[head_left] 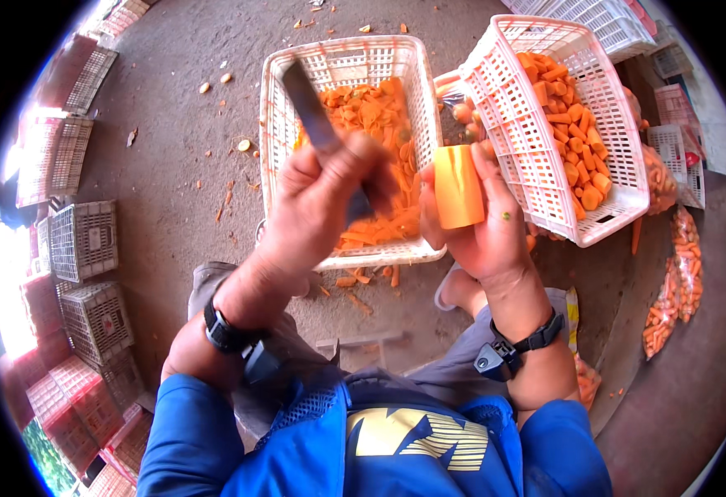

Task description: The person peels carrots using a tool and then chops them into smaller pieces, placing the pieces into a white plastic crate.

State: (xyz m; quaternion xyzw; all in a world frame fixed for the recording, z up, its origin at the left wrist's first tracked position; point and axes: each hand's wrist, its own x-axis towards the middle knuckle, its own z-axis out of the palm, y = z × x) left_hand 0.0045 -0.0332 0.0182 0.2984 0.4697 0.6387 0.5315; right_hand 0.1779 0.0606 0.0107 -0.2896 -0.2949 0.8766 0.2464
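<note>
Looking out past our blue sleeves [193, 422], we find a black band [537, 335] on the right wrist and, beyond it, our right hand [489, 236], palm up, its fingers closed around a thick carrot piece [460, 186]. Its long axis runs almost straight away from our chest, the near end set very slightly rightward. To its left, at about the same reach, our left hand [330, 190] is clenched on a flat tool [306, 99], probably a knife; blur keeps us from telling which end cuts. One end juts toward the far left, away from the carrot, and a dark part shows under the fist on its carrot side. We judge the sideways gap to matter most: the right hand grips the carrot, the left is near but apart, so the tool would have to come rightward to meet the carrot's long side. Beneath and past the left hand, a pale crate [404, 255] carries orange peelings [379, 116]. Off to the right, a tilted basket [504, 124] holds cut carrots [580, 149], while scraps dot the floor [172, 166] farther out.
</note>
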